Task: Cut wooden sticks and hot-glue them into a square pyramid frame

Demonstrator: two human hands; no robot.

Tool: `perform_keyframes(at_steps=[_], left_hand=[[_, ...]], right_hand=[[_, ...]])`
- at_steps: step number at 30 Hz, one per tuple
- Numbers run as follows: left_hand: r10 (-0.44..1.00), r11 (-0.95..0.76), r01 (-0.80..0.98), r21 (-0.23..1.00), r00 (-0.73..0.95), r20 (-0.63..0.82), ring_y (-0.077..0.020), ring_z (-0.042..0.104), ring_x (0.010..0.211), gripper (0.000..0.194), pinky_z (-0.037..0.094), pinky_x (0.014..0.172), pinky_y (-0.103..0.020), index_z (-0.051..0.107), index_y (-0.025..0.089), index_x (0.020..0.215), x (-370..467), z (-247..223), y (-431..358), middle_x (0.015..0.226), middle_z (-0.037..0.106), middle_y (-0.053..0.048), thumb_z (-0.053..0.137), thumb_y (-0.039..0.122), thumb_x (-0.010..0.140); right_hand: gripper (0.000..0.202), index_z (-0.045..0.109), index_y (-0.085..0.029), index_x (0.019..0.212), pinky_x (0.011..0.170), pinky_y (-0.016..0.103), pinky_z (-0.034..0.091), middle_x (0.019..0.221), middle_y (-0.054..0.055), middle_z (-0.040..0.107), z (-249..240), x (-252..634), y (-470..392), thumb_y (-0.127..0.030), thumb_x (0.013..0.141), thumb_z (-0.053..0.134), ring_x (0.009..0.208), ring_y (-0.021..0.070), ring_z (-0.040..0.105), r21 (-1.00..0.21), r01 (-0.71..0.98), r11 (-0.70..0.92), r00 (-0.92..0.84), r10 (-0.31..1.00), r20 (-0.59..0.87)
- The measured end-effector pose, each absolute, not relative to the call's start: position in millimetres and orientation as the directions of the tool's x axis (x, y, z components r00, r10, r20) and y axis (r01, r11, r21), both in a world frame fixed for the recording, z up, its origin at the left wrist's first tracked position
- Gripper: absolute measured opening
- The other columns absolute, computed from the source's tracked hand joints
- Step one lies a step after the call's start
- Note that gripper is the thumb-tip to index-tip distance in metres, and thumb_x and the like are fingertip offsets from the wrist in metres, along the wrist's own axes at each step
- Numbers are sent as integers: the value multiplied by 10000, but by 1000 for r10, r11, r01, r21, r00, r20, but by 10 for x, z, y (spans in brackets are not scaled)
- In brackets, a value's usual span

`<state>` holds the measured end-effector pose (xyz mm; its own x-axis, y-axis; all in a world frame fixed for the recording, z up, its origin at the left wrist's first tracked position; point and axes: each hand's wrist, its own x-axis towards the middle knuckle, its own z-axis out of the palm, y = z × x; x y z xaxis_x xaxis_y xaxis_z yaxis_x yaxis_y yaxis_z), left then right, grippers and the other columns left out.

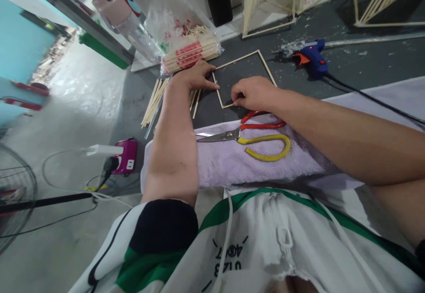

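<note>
A square frame of thin wooden sticks (265, 65) lies flat on the dark floor in front of me. My left hand (195, 76) presses its fingertips on the frame's left corner. My right hand (252, 93) pinches the near corner of the frame, fingers curled down onto the sticks. Loose sticks (153, 100) lie fanned out just left of my left forearm. Scissors (247, 138) with red and yellow handles rest on a lilac towel (232, 164) under my forearms.
A blue glue gun (312, 58) with a black cord lies right of the frame. A bag of bundled sticks (189, 54) sits behind my left hand. Larger stick structures (275, 1) stand at the back. A pink power strip (126, 156) and cables lie at left.
</note>
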<state>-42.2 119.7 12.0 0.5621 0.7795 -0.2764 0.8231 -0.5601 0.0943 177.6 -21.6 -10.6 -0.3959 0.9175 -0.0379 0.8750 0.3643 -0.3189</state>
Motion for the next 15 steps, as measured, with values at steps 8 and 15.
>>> perform_keyframes(at_steps=[8,15], left_hand=[[782,-555,826,96,558,-277,-336,565,1345,893,455,1162,-421,579,372,1580,-420,118,1195,1369,670,-63,746,655,749],[774,-560,820,114,568,-281,-341,578,1329,902,457,1158,-450,567,369,1588,-443,115,1212,1369,679,-69,742,649,748]], right_hand=[[223,847,-322,1153,841,314,433,1184,-7,806,-112,1779,-206,-311,988,697,1088,215,689,-328,875,357,-391,919,-41],[239,842,-311,1170,839,318,444,1194,3,806,-107,1775,-210,-310,985,690,1095,220,703,-323,875,362,-393,919,-37]])
